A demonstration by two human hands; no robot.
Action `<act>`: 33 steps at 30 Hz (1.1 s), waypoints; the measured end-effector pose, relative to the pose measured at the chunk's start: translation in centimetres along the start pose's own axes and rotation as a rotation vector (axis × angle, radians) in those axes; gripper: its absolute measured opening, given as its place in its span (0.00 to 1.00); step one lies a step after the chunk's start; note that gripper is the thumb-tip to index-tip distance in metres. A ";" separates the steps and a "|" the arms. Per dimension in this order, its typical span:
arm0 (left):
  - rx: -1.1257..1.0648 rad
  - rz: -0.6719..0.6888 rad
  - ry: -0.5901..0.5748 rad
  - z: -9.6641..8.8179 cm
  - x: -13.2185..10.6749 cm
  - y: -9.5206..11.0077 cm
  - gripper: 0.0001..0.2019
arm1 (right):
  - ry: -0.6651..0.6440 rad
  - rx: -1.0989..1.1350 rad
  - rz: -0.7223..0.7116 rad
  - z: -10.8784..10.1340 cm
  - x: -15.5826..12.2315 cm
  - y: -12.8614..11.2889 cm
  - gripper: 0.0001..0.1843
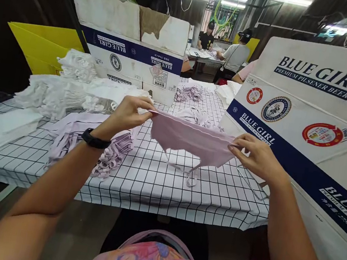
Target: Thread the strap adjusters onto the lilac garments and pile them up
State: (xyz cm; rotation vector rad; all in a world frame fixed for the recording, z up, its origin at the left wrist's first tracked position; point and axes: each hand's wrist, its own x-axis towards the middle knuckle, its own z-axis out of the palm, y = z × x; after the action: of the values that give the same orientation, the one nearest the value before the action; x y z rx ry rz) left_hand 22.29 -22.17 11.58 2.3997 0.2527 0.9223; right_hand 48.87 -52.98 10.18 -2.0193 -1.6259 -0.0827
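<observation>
Lilac garment (190,137) is held spread at the frame's centre, one upper corner pinched by the left hand (132,113), the other by the right hand (253,153). Spreading appears to be the step in hand; a light, even pull would be called for next, the cloth looking thin and limp. Whether its dangling straps (194,168) touch the checked tablecloth (152,187) cannot be told. Looped lilac pieces (120,146) and ruffled white cloth (67,99) are heaped at left; stiff cardboard (310,85) is stood at right.
</observation>
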 end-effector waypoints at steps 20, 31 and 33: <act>0.197 0.099 0.152 -2.9 0.1 2.7 0.05 | 0.383 0.258 0.146 -2.7 0.4 -1.3 0.05; -0.045 0.077 0.391 -5.2 0.9 5.7 0.15 | 0.766 0.482 0.049 -4.9 2.2 -6.6 0.12; -0.042 0.117 0.434 -5.8 0.5 6.7 0.14 | 0.784 0.414 0.028 -5.4 1.6 -7.8 0.12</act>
State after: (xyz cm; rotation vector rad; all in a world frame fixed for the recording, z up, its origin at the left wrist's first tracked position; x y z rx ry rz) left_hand 18.67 -25.07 19.17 2.1717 0.2506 1.4849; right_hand 43.62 -52.99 18.28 -1.4222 -1.0068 -0.4307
